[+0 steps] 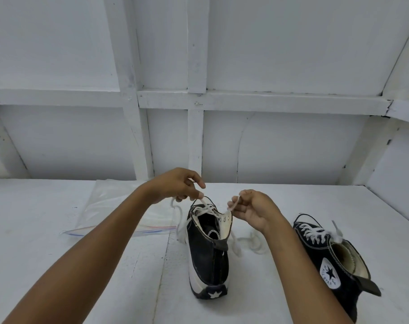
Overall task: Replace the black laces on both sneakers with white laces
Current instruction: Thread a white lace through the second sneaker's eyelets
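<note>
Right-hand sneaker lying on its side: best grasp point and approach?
Probably grip the sneaker on the right at its open collar rim, coming from above. It lies tilted with the opening facing up and unobstructed; the lace end sticks up nearby, so avoid snagging it.

A bare workshop-like booth is showing: white-painted plank wall [268, 54] with exposed framing, rising behind a white-painted bench [58, 242].

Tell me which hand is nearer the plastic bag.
Left. The left hand is just right of the plastic bag, above its far corner, pinching a lace end. The right hand is farther right, beyond the middle sneaker.
</note>
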{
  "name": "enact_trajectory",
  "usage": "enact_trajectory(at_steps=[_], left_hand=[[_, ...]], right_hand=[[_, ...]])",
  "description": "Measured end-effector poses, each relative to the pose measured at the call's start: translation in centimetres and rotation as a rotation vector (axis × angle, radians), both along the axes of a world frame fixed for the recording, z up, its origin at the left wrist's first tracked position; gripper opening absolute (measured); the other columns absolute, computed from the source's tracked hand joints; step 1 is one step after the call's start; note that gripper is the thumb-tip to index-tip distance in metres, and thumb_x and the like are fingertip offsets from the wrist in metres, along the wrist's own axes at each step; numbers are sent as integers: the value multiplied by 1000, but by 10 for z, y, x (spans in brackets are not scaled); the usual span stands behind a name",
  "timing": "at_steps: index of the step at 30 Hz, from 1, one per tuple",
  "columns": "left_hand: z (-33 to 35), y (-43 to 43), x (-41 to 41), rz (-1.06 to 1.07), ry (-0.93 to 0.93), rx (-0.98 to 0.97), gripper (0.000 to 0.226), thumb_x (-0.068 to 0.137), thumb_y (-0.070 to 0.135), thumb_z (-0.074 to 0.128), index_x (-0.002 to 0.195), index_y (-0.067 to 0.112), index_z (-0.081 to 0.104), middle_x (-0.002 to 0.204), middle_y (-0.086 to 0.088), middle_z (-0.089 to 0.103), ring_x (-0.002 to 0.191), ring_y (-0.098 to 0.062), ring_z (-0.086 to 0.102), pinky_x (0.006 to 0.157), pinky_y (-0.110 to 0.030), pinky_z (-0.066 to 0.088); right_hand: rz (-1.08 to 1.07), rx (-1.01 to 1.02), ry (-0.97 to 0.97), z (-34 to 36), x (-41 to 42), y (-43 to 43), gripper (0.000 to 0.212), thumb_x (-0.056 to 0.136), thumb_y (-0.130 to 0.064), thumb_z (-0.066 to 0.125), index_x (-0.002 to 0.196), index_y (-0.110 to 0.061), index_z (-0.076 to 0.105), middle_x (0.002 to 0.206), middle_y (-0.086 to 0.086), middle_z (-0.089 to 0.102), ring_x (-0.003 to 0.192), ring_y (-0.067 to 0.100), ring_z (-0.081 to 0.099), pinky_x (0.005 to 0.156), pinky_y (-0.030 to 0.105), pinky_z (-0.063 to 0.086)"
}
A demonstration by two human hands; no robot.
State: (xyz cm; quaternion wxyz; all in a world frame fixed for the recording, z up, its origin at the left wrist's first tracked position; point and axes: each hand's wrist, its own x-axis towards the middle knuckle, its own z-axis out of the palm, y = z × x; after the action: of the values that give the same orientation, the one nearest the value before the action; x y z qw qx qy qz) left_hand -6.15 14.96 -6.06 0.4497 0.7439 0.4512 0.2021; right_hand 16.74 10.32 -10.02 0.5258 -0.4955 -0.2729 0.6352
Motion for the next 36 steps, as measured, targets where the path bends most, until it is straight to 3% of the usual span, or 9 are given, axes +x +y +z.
enact_trajectory(at_steps=[3,7,14,17,21,25,29,33,36], left_hand=[[8,5,-11,59,-49,-23,17,86,14,75,102,7,70,67,-4,63,53,-13,38,51,-23,33],[15,9,-18,68,31,9,18,85,15,77,100,8,71,69,-4,66,53,-12,39,48,-21,32],[18,12,-22,-40,302,-18,26,78,11,81,102,14,70,67,3,62,59,-12,43,49,-22,34],[15,12,-17,-55,424,23,25,80,5,78,99,17,68,78,-1,67,63,-13,51,50,-21,42],[5,13,-4,19,514,261,25,83,0,69,101,17,67,99,-3,70,73,-14,63,65,-29,56],[-4,19,5,153,376,396,5,89,13,69,87,17,66,91,-2,70,77,-16,65,74,-29,57],[0,14,7,167,-41,-11,6,88,4,71,92,1,69,81,-13,74,82,-28,73,79,-39,62],[1,9,9,62,-53,-209,11,88,2,69,99,1,67,83,-16,73,77,-27,72,78,-37,59],[-5,9,15,15,-8,-226,11,92,9,66,103,5,67,79,-10,72,78,-20,70,83,-38,53]], right_hand=[[208,-7,-397,-2,-1,-1,22,94,1,39,80,-11,51,57,2,45,41,11,28,41,18,25],[565,-52,-805,0,4,-10,31,91,-14,55,62,-13,65,63,1,50,45,12,30,43,21,23],[200,17,-16,-2,7,-2,42,98,-17,52,56,-11,52,76,12,68,66,21,68,65,31,54],[73,-9,201,0,9,2,40,97,-17,50,58,-12,45,57,10,57,46,21,57,52,30,54],[193,-70,-353,-7,8,0,24,95,-29,60,77,-15,52,55,0,44,36,8,22,36,18,18],[524,-63,-684,-6,6,-10,40,93,-27,62,54,-18,62,48,-8,41,43,10,21,44,22,16],[413,26,-415,-14,10,-7,32,95,-17,60,63,-12,59,61,1,57,52,11,50,50,22,37],[186,-41,108,-12,14,-3,41,98,-17,51,59,-8,56,76,14,68,67,24,70,63,33,57],[114,-37,302,-13,13,-1,42,99,-18,48,57,-10,50,61,13,61,59,29,67,59,36,60]])
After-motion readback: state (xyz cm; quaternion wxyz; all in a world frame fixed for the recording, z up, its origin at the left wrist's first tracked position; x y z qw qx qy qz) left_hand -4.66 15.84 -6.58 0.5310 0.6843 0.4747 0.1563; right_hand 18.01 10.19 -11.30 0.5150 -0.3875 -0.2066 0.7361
